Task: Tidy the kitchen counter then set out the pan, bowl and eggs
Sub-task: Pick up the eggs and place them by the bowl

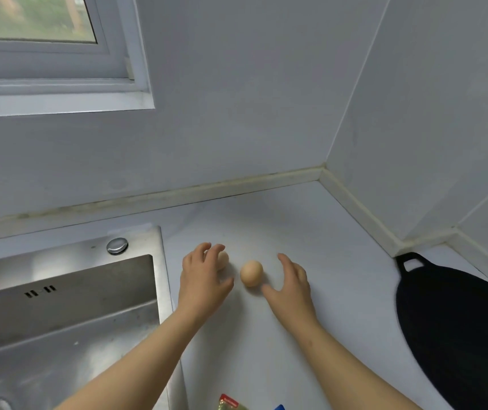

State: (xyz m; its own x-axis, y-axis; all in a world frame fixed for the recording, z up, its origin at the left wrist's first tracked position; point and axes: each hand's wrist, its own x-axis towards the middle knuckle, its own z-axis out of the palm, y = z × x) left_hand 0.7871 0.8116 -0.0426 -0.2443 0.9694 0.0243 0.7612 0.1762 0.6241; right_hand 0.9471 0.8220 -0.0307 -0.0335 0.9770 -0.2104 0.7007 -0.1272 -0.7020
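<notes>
Two light brown eggs lie on the white counter (310,232). One egg (251,273) rests free between my hands. The other egg (223,258) is mostly hidden under the fingers of my left hand (202,279), which curl over it; whether they grip it is unclear. My right hand (291,284) is open just right of the free egg, fingers spread, not touching it. A black pan (455,329) sits on the counter at the far right, its loop handle pointing toward the wall corner. No bowl is in view.
A stainless steel sink (65,315) fills the left side, with a round button (117,245) on its rim. Walls close the counter at the back and right. A window is at upper left. A red-topped package (229,402) and a blue item (278,407) peek in at the bottom edge.
</notes>
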